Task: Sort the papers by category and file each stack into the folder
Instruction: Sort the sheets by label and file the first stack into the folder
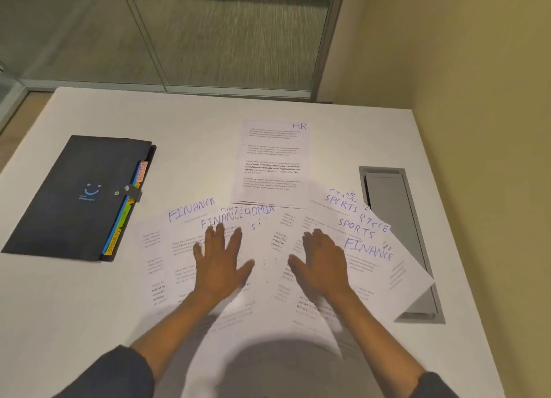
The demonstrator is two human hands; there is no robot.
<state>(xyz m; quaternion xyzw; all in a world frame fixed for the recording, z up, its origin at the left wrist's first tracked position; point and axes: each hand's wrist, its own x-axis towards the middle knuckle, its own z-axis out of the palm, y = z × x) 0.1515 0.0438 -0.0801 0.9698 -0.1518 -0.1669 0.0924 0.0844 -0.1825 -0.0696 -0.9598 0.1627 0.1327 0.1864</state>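
Note:
Several printed sheets lie fanned out on the white table [89,302], hand-labelled FINANCE [190,211], ADMIN [259,212] and SPORTS [354,227]. A separate small stack headed HR [272,165] lies straight, farther back at the middle. My left hand [219,262] rests flat on the left part of the fan, fingers spread. My right hand [322,263] lies flat on the right part, fingers straight. A dark expanding folder [74,195] with coloured tabs, one reading SPORTS, lies shut with its strap snapped at the far left, apart from both hands.
A grey metal cable hatch [393,218] is set into the table at the right, and the outermost sheets overlap its edge. A beige wall [477,129] runs close along the right side. A glass partition [179,39] stands behind the table's far edge.

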